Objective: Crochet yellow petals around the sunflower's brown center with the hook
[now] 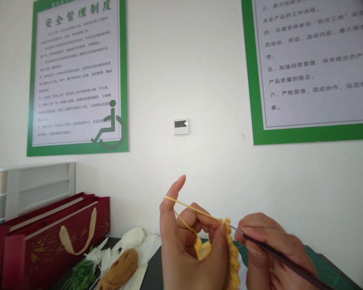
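Note:
My left hand [190, 245] pinches a yellow crochet piece [232, 262] between thumb and fingers, its index finger raised. A strand of yellow yarn [196, 208] loops round that index finger and runs to the top edge of the piece. My right hand [272, 249] grips a crochet hook [278, 254] with a dark handle and a thin metal shaft. The hook's tip meets the yellow stitches beside my left thumb. Part of the crochet piece is hidden behind my left hand.
Dark red gift bags [60, 237] stand at the left, before a drawer unit [45, 185]. Brown yarn [121, 270], white yarn [133, 238] and green yarn [80, 276] lie beside them. A green cutting mat [329, 268] is behind my right hand. Wall posters hang above.

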